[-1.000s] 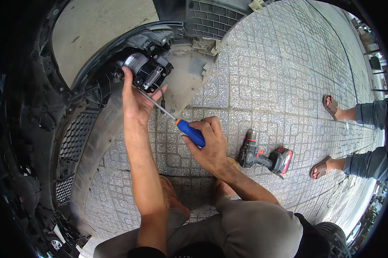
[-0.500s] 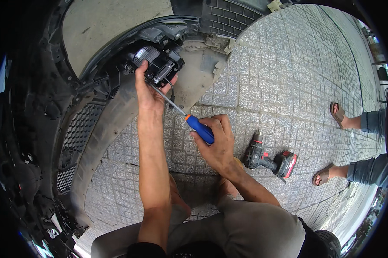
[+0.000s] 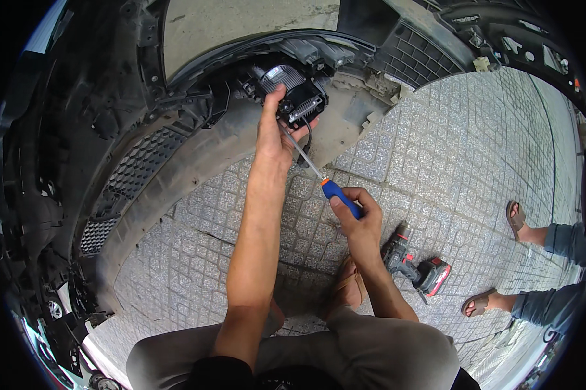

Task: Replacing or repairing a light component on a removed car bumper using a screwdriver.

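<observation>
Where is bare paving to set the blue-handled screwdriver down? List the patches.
Free: grey paving between the black car bumper and the other person's sandalled feet; also paving left of the left forearm. Crowded: around the red-and-black cordless drill beside the right hand.

Bumper (image 3: 176,149) arcs round left and top, walling in lamp (image 3: 293,91). Left hand (image 3: 273,133) and screwdriver (image 3: 319,179) fill gap below lamp. Open paving (image 3: 436,149) to right; drill (image 3: 413,263) and bystander's feet (image 3: 517,221) sit lower right.
</observation>
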`<state>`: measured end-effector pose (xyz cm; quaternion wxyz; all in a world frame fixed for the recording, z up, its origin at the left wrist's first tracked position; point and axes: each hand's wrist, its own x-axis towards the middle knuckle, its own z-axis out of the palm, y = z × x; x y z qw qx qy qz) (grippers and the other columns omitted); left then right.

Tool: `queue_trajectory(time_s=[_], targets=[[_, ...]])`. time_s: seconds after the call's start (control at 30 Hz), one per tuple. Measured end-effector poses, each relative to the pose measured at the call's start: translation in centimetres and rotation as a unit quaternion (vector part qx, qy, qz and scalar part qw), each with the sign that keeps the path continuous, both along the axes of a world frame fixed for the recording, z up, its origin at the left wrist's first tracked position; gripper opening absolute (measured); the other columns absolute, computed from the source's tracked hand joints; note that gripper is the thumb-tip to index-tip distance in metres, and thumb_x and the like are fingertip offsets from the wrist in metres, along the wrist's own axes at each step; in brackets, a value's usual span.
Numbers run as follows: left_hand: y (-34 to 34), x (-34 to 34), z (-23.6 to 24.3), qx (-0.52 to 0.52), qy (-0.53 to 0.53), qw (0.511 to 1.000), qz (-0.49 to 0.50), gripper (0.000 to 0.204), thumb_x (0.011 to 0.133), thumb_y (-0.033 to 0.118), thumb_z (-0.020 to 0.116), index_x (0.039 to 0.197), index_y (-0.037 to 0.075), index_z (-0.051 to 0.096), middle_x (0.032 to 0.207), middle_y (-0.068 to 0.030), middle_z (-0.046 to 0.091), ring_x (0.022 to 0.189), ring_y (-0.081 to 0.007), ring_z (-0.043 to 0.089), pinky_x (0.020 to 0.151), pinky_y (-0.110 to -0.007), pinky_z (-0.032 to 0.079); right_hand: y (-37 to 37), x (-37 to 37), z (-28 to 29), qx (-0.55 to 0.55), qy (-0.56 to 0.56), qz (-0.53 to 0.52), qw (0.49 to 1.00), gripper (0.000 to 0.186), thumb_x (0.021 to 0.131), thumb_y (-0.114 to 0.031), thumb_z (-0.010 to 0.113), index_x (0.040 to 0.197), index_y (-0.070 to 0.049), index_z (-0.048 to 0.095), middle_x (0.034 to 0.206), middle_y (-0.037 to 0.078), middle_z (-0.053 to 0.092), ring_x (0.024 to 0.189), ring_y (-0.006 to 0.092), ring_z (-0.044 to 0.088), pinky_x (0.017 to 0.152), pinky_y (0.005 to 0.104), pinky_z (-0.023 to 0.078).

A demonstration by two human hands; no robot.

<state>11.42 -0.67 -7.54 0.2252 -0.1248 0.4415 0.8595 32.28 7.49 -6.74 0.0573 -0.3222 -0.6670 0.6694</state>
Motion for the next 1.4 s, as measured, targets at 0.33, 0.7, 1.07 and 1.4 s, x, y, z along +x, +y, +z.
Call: queue_trajectory(time_s=[0.33, 0.7, 1.07, 1.4], targets=[[0.4, 0.0, -0.3, -0.004, 0.001, 1.000, 0.007, 0.059, 0.084, 0.050, 0.075, 0.120, 0.004, 0.061, 0.107, -0.0118, 0.071, 0.092, -0.0219, 0.073, 0.080, -0.039, 0.063, 2.2, -0.2, -0.9, -0.086, -0.039, 0.064, 0.993, 0.030, 0.101, -0.029, 0.063, 0.101, 0.000, 0.067, 0.069, 0.002, 0.051, 0.055, 0.0109, 0.049, 0.052, 0.0273, 0.039], [0.7, 0.8, -0.9, 0.022, -0.041, 0.998, 0.043, 0.059, 0.083, 0.048, 0.078, 0.116, 0.002, 0.062, 0.103, -0.0092, 0.071, 0.089, -0.0200, 0.072, 0.078, -0.038, 0.061, 1.8, -0.3, -2.0, 0.290, 0.081, 0.080, 0.950, 0.023, 0.092, -0.016, 0.073, 0.106, 0.002, 0.067, 0.092, 0.012, 0.060, 0.076, 0.0243, 0.058, 0.070, 0.0351, 0.046], [1.2, 0.8, -1.2, -0.045, -0.002, 0.999, 0.027, 0.062, 0.087, 0.061, 0.073, 0.113, 0.005, 0.066, 0.101, -0.0070, 0.073, 0.089, -0.0176, 0.071, 0.080, -0.038, 0.060, 5.2, -1.2, -4.5, 0.164, 0.063, 0.114, 0.978, 0.022, 0.096, -0.015, 0.068, 0.108, 0.004, 0.068, 0.089, 0.007, 0.059, 0.079, 0.0157, 0.055, 0.074, 0.0286, 0.043], [0.7, 0.7, -1.2, -0.010, 0.028, 0.999, 0.019, 0.063, 0.089, 0.061, 0.068, 0.123, 0.008, 0.062, 0.109, -0.0078, 0.072, 0.095, -0.0192, 0.072, 0.079, -0.040, 0.062, 3.1, -1.2, -0.9, 0.177, -0.043, 0.118, 0.976, 0.023, 0.090, -0.018, 0.075, 0.099, 0.001, 0.066, 0.083, 0.008, 0.060, 0.071, 0.0170, 0.056, 0.064, 0.0297, 0.043]])
